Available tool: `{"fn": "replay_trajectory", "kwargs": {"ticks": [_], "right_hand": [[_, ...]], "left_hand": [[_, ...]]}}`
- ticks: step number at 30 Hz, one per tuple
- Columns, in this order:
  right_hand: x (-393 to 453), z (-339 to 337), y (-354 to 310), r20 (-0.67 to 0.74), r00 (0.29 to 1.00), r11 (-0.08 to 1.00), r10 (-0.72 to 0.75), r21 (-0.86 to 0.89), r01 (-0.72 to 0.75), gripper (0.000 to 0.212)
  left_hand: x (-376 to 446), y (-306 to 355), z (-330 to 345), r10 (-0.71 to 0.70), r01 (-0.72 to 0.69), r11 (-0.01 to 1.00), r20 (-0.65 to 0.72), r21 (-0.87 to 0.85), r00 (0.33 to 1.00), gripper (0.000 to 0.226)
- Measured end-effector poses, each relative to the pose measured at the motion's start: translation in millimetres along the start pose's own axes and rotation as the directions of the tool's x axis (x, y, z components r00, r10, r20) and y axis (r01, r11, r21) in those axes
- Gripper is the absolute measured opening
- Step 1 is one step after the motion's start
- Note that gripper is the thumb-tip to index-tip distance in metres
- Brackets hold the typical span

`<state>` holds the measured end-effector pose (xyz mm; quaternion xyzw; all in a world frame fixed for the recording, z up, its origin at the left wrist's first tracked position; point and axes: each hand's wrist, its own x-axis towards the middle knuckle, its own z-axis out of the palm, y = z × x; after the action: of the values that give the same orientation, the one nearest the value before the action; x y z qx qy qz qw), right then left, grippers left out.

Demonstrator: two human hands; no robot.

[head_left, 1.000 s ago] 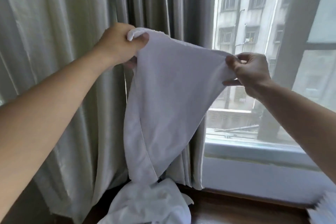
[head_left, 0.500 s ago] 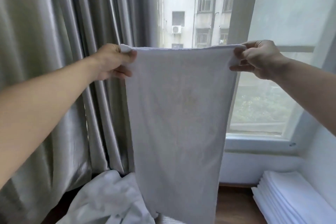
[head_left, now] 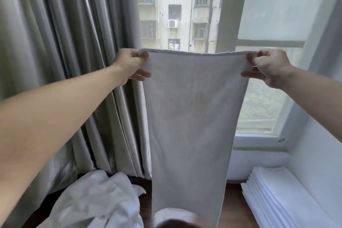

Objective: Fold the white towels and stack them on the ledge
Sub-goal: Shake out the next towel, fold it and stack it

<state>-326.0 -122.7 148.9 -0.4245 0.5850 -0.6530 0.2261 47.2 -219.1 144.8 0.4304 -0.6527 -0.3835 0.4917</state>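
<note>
Held towel: a white towel (head_left: 192,116) hangs full length in the air in front of the window (head_left: 259,24), its top edge stretched level between the two hands, its lower end dropping out of sight at the bottom of the view.
Left grip: the left hand (head_left: 130,65) pinches the towel's top left corner, thumb in front and fingers curled behind the cloth.
Right grip: the right hand (head_left: 269,66) pinches the top right corner, fingers curled tightly around the edge.
Folded stack: a neat pile of folded white towels (head_left: 273,194) lies at the lower right, against the white wall (head_left: 318,153) below the window.
Unfolded heap: a crumpled heap of white towels (head_left: 96,201) lies at the lower left, at the foot of the curtain.
Ledge: dark wooden surface (head_left: 232,209) shows between the heap and the stack.
Curtain: grey pleated curtain (head_left: 64,42) fills the left side, just behind the left hand.
Outside: a pale apartment building (head_left: 175,5) stands beyond the glass.
</note>
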Motion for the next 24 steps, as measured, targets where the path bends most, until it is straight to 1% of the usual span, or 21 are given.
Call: {"fn": "replay_trajectory", "kwargs": {"ticks": [4, 6, 9, 12, 16, 18, 21, 24], "right_hand": [[-7, -11, 3, -0.006, 1.000, 0.999, -0.023, 0.040, 0.024, 0.015], [-18, -17, 3, 0.002, 0.999, 0.998, -0.039, 0.057, 0.039, 0.016], [-44, -27, 3, 0.041, 0.998, 0.996, -0.039, 0.080, 0.036, 0.013], [-77, -37, 9, 0.101, 0.995, 0.997, -0.008, 0.079, 0.000, 0.015], [-129, -51, 41, 0.155, 0.987, 0.999, 0.050, 0.003, -0.051, 0.019], [-159, -60, 66, 0.186, 0.977, 0.995, 0.102, -0.038, -0.096, 0.017], [-210, -76, 110, 0.256, 0.942, 0.976, 0.216, -0.086, -0.201, 0.016], [-260, -90, 153, 0.302, 0.903, 0.952, 0.306, -0.122, -0.282, 0.015]], "left_hand": [[-12, 9, 10, 0.012, -0.012, 1.000, -0.030, -0.004, 0.999, 0.035], [-25, 12, 9, 0.020, -0.020, 1.000, -0.038, -0.008, 0.999, 0.032], [-51, 11, 6, 0.030, -0.030, 1.000, -0.030, 0.000, 0.999, 0.020], [-88, 2, 2, 0.008, -0.007, 0.999, -0.023, 0.041, 1.000, 0.023], [-146, -30, -9, -0.083, 0.079, 0.992, 0.037, 0.098, 0.996, 0.018], [-179, -53, -11, -0.149, 0.140, 0.982, 0.067, 0.127, 0.986, 0.021], [-238, -91, -10, -0.259, 0.238, 0.957, 0.123, 0.166, 0.958, 0.028], [-294, -130, -7, -0.349, 0.318, 0.929, 0.163, 0.192, 0.923, 0.029]]}}
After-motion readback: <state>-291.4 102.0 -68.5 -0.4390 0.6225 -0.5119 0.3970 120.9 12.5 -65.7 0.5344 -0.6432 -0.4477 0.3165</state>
